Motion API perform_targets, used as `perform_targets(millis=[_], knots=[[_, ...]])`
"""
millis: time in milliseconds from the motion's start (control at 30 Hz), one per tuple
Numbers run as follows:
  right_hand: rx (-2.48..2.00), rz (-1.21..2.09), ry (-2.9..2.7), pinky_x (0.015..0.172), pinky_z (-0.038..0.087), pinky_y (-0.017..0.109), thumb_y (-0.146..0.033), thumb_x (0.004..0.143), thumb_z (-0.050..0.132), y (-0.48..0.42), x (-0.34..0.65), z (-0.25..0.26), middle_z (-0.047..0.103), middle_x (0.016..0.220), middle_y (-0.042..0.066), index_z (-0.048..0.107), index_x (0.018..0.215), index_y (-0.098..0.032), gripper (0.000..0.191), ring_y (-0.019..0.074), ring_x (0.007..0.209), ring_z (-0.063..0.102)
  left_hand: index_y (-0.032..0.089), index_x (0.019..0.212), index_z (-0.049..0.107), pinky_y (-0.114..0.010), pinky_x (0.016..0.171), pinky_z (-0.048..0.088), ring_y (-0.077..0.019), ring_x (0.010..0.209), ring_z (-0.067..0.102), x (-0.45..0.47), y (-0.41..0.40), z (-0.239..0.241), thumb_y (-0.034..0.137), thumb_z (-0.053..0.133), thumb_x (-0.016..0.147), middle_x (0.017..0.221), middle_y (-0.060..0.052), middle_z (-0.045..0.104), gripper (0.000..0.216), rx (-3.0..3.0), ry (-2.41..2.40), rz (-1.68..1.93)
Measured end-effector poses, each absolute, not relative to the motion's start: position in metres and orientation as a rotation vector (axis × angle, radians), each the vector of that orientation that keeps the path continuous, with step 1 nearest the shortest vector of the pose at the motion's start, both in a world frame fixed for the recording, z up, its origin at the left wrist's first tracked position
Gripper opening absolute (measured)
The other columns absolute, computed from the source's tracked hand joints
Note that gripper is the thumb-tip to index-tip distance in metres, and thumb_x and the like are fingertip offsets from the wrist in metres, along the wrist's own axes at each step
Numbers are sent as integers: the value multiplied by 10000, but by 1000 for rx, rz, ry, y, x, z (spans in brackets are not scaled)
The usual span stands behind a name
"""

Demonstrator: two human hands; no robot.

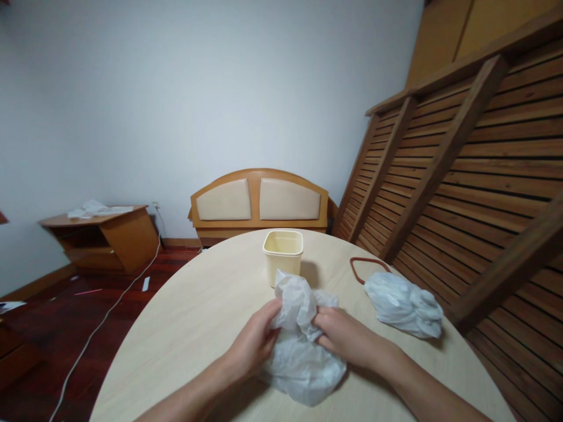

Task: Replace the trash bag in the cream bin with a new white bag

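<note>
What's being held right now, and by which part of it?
A white plastic bag, held by its bunched upper part: left grip on one side, right grip on the other.

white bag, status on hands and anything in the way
Left hand and right hand gripping white bag. Bag's top bunched between them. Yellow bin close beyond, second bag right, neither blocking hands.

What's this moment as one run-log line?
left hand: grips white bag | right hand: grips same bag | yellow bin: upright beyond bag
</note>
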State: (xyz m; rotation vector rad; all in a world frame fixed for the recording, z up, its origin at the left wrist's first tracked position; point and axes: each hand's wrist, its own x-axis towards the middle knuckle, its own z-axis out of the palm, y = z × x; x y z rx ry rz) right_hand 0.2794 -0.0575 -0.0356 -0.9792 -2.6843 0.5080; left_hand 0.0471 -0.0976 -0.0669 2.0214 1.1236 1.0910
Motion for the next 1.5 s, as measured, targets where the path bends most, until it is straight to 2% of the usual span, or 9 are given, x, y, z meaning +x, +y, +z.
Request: perform_targets(millis=[100, 200, 333, 400, 633, 867, 1033, 1267, 1500], knots=[[-910, 509, -2525, 913, 509, 298, -32, 768, 541, -49, 284, -20, 739, 1099, 110, 730, 964, -169, 305, 236, 1042, 689, 217, 1065, 760, -396, 1078, 469, -272, 1259, 594, 45, -96, -38, -18, 432, 691, 1328, -84, 658, 550, 2138, 1093, 1123], [-813, 486, -2363, 875, 523, 302, -99, 795, 566, -36, 284, 10, 736, 1085, 98, 723, 974, -181, 251, 234, 1006, 689, 202, 933, 772, -323, 997, 505, -231, 1143, 655, 39, -83, -5, 7, 425, 697, 1242, -85, 695, 463, 2167, 1127, 1295], [-745, 488, -2154, 889, 525, 341, -257, 852, 614, -2, 267, 50, 743, 1058, 97, 708, 998, -162, 198, 254, 994, 683, 198, 997, 762, -327, 1088, 443, -220, 1210, 616, 28, -45, 34, 36, 452, 709, 1250, -66, 692, 453, 2154, 1176, 1569], [-776, 602, -1974, 796, 550, 339, -370, 848, 641, 22, 252, 60, 756, 941, 80, 707, 934, -148, 247, 256, 901, 697, 175, 1060, 742, -350, 1127, 409, -218, 1240, 596, 24, -21, 46, 57, 458, 744, 1276, -73, 682, 441, 2086, 1214, 1672], [-666, 826, -1680, 750, 562, 328, -463, 758, 674, 92, 211, 42, 758, 958, 88, 675, 973, -143, 386, 226, 828, 704, 144, 1174, 686, -383, 1095, 427, -246, 1213, 608, 21, 47, 38, 184, 506, 881, 1314, -123, 665, 346, 1927, 1233, 1678], [-748, 805, -1784, 696, 550, 297, -390, 802, 666, 106, 212, 19, 758, 866, 59, 711, 920, -147, 274, 215, 796, 696, 144, 1116, 695, -393, 979, 489, -265, 1063, 658, 24, 56, 13, 236, 523, 894, 1145, -120, 731, 296, 1986, 1282, 1560], [-819, 712, -1903, 743, 526, 291, -255, 782, 698, 100, 221, 16, 769, 894, 60, 739, 877, -162, 139, 232, 855, 691, 136, 1138, 662, -410, 1005, 479, -272, 1067, 656, 22, 45, 5, 256, 617, 846, 1152, -135, 711, 319, 2127, 1228, 1469], [-911, 609, -2001, 775, 500, 300, -225, 825, 637, 82, 232, 9, 771, 983, 90, 745, 965, -144, 195, 240, 896, 698, 184, 1136, 642, -419, 1048, 446, -286, 1173, 597, 17, 31, -2, 277, 707, 816, 1226, -130, 669, 340, 2481, 1159, 1310], [-879, 550, -2092, 741, 466, 270, -135, 773, 615, 56, 241, 24, 763, 930, 66, 723, 900, -163, 169, 227, 864, 680, 189, 844, 631, -306, 791, 479, -219, 871, 630, 30, 8, 10, 279, 690, 865, 909, -64, 686, 110, 2622, 1372, 1144]])
